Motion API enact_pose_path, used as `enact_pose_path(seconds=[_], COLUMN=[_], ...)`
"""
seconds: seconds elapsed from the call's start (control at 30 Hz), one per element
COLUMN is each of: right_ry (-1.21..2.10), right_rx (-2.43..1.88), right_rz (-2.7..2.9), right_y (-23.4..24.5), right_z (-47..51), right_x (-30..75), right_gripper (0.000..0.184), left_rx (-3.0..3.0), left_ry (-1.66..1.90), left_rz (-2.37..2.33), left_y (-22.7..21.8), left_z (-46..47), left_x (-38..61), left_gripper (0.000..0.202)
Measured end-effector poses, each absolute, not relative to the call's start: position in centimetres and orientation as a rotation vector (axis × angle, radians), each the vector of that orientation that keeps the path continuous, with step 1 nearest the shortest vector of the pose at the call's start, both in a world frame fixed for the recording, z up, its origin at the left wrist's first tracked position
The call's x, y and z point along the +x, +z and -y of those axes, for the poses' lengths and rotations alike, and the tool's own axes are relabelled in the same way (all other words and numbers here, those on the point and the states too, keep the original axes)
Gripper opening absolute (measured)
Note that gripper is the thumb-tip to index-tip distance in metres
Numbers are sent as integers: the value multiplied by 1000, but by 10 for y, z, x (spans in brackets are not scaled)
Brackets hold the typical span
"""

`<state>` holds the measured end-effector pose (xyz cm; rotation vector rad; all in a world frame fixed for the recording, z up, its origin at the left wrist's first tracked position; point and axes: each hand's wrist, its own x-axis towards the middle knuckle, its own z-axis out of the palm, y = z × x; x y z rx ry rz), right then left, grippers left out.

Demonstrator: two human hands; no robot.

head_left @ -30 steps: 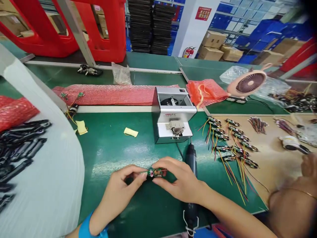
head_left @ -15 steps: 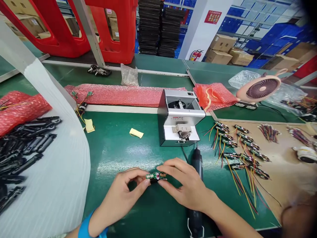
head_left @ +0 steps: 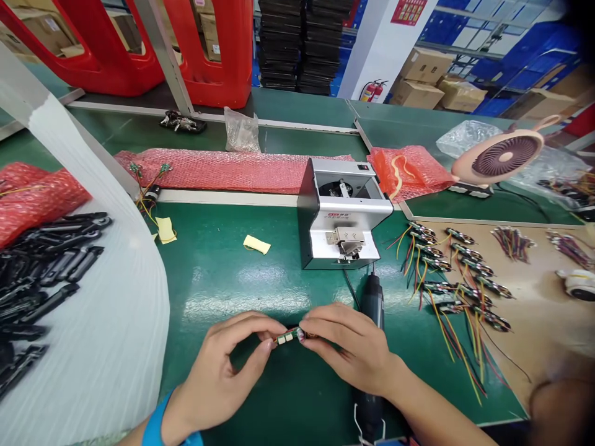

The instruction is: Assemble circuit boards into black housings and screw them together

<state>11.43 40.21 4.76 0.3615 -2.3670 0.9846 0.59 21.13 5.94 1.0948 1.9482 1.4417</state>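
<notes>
While a small green circuit board (head_left: pixel 288 337) is being gripped between the closed fingertips of the left hand (head_left: pixel 223 365) and the right hand (head_left: pixel 348 347) above the green work mat (head_left: pixel 223 291), wired boards (head_left: pixel 467 251) are being kept on a tan sheet (head_left: pixel 548 328) to the right (those look finished, this one apparently not).

**Site observed: electronics assembly workshop.**
I log a green-matted desk (head_left: pixel 218 272), screw feeder (head_left: pixel 341 214), electric screwdriver (head_left: pixel 372 310) and rows of wired circuit boards (head_left: pixel 453 272); stacked cartons (head_left: pixel 418 77) and blue crates (head_left: pixel 525 77) stand behind.
</notes>
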Motion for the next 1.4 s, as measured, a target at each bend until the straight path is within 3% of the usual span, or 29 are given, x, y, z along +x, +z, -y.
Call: enact_pose_path(seconds=[0.8, 1.4], right_ry=[1107, 1206], right_rx=[679, 767], right_rz=[2275, 2299], right_y=[51, 48], right_z=[-407, -406], right_x=[113, 118], right_gripper=[13, 11], left_rx=[1537, 791], left_ry=[1350, 1184], left_rz=[-1973, -1715], left_y=[65, 67], left_z=[-212, -221], left_x=[1, 8], left_gripper=[17, 6])
